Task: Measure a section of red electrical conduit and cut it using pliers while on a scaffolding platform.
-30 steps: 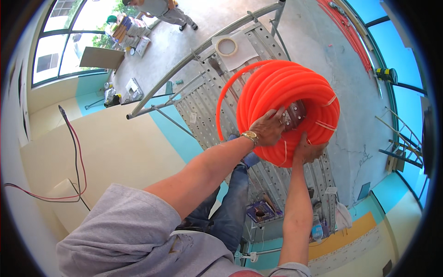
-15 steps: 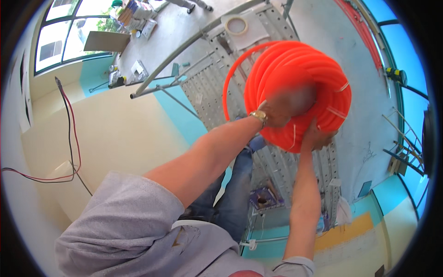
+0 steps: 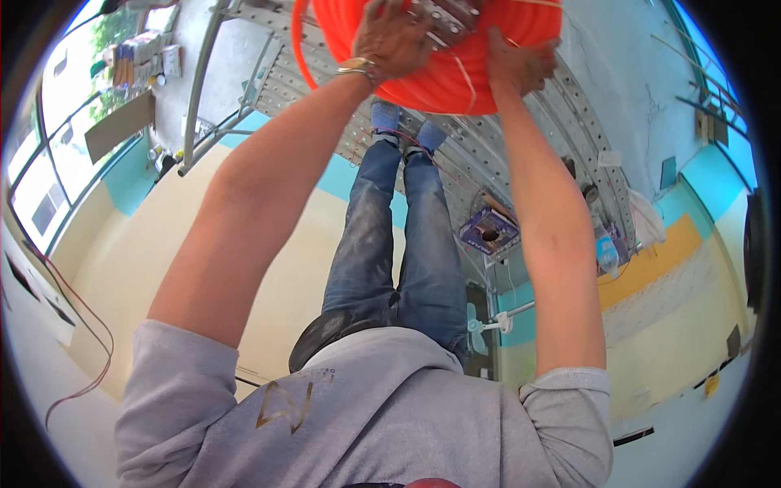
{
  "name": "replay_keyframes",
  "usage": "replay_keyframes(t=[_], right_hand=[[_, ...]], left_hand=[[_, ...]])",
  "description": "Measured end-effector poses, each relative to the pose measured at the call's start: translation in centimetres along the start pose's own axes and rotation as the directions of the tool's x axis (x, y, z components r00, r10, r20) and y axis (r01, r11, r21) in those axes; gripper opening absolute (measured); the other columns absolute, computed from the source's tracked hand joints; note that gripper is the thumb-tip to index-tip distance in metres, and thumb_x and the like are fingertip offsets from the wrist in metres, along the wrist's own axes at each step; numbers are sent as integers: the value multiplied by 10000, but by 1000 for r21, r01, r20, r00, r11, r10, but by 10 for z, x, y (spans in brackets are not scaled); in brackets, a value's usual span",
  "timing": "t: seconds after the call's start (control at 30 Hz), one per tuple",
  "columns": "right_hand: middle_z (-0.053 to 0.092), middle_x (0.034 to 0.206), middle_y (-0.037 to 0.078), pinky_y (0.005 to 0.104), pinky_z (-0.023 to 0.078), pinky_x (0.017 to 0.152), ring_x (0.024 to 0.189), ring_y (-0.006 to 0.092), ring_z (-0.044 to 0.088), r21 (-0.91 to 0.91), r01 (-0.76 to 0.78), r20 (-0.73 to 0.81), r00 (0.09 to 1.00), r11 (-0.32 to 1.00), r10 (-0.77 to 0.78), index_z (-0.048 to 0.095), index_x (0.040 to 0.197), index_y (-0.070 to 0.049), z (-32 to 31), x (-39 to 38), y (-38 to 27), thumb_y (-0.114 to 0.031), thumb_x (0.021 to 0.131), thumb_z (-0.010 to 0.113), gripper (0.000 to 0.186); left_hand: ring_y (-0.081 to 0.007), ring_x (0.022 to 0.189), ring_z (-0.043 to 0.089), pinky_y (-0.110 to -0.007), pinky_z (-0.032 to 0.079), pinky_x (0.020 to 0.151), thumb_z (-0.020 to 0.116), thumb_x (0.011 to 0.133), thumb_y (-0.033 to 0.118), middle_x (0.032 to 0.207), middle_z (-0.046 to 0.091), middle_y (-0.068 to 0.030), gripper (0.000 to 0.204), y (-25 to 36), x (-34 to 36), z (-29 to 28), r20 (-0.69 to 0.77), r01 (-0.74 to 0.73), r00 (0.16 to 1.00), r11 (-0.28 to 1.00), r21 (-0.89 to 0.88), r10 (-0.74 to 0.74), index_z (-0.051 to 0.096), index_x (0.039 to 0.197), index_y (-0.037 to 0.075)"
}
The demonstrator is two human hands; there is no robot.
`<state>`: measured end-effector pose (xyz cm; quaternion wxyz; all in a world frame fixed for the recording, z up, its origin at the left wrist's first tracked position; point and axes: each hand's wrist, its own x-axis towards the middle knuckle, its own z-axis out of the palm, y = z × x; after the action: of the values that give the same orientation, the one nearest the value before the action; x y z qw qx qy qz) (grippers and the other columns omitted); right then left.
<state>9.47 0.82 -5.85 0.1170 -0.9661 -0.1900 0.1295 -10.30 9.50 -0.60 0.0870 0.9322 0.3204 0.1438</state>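
Orange-red coil (image 3: 439, 81) filled the top centre of the frame, cut off by its upper edge, with the perforated metal platform (image 3: 480, 163) beyond. The right hand (image 3: 521, 67) had its fingers clamped on the coil's right part; the left hand (image 3: 392, 41) spread its fingers over the left — whether they gripped, I could not tell. Pale lettering marked a purple box (image 3: 498, 226) right of centre; gold print (image 3: 285, 407) marked the grey shirt (image 3: 350, 423), lower left.

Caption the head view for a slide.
Left hand and right hand on a coiled orange tube over a perforated metal platform.
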Motion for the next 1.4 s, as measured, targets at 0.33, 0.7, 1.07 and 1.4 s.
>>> replay_keyframes(t=[0.33, 0.7, 1.07, 1.4], right_hand=[[344, 1494, 325, 624, 364, 1064, 1337, 472, 422, 77, 97, -111, 990, 992, -88, 207, 1570, -59, -22, -18, -24, -651, 776, 721, 1115], [146, 1580, 393, 666, 152, 1183, 1470, 555, 173, 294, -22, -35, 999, 955, 34, 79, 1610, -44, 7, -6, -21, -713, 725, 723, 1282], [586, 1318, 200, 505, 458, 1046, 1247, 396, 559, 604, 432, -216, 897, 670, -384, 477, 1433, -77, -40, -64, 129, -191, 869, 671, 608], [545, 1393, 253, 496, 388, 1108, 1334, 412, 478, 41, -913, 333, 396, 407, 856, 560, 1303, 18, 17, -611, 435, -233, 935, 590, 447]], left_hand=[[-305, 1382, 435, -495, 256, 1086, 605, 901, 337, 1262, 677, 79, 229, -12, -8, 9, 216, -73, 976, 922, 380, -12, 735, 1077, 266], [-307, 1410, 420, -507, 230, 1103, 533, 957, 349, 1314, 651, 94, 248, -38, -2, 15, 225, -201, 967, 899, 390, 118, 722, 1099, 270], [-321, 1467, 324, -524, 227, 1121, 375, 1011, 398, 1387, 606, 23, 423, -43, 6, 27, 307, -292, 937, 854, 430, 165, 698, 1185, 186], [-316, 1307, 495, -525, 313, 1145, 382, 1001, 339, 1293, 632, -63, 414, -14, -2, 47, 306, -343, 924, 853, 392, 231, 690, 1143, 102]])
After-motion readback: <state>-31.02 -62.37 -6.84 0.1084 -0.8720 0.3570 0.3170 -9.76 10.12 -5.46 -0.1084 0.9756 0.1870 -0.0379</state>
